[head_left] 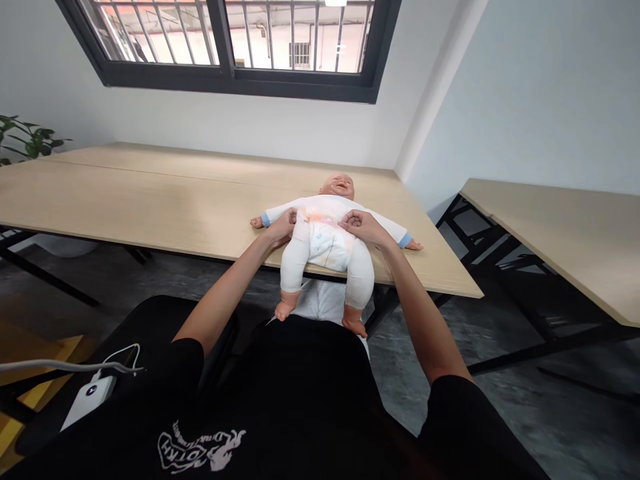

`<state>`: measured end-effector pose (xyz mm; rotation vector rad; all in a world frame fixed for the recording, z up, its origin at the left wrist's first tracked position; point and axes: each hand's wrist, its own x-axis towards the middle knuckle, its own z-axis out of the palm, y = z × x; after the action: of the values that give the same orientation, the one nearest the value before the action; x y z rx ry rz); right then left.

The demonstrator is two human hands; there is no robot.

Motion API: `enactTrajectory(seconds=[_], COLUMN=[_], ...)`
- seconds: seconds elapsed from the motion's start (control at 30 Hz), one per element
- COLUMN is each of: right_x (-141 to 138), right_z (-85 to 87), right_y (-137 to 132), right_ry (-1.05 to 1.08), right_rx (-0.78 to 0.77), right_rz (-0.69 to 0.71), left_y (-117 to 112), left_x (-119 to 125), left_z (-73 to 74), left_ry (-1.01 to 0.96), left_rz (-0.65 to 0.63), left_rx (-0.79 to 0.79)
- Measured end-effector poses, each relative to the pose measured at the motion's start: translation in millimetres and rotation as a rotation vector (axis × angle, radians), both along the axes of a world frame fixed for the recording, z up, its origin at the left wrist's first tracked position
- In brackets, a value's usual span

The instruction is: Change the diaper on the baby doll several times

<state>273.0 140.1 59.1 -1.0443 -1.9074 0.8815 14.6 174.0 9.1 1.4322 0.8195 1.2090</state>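
Wearing black shirt (305,393), pinching diaper (329,247) edge with right hand (368,228), touching opposite edge with left hand (283,227), unclear whether gripping, facing doll's head (339,186) beyond grip

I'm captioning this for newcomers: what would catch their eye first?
Probably the baby doll, lying face up at the near edge of the wooden table. Next, the left hand and right hand, on opposite sides of its patterned diaper. Behind, the dark-framed window is set high in the wall.
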Motion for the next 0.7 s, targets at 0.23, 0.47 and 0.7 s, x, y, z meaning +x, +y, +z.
enactTrajectory(seconds=[0.23, 0.47, 0.7], right_x=[-4, -5, -59], right_z=[8.9, 11.4, 38.5], right_y=[-4, -1, 14], right_ry=[-0.072, -0.127, -0.155], right_rx=[-0.008, 0.013, 0.263], right_rz=[-0.036, -0.114, -0.089], left_y=[7, 8, -7], left_x=[-13, -37, -49], left_z=[-2.7, -6.8, -8.2], left_ry=[-0.146, -0.181, -0.128], left_rz=[0.006, 0.135, 0.198], left_rx=[-0.103, -0.094, -0.083])
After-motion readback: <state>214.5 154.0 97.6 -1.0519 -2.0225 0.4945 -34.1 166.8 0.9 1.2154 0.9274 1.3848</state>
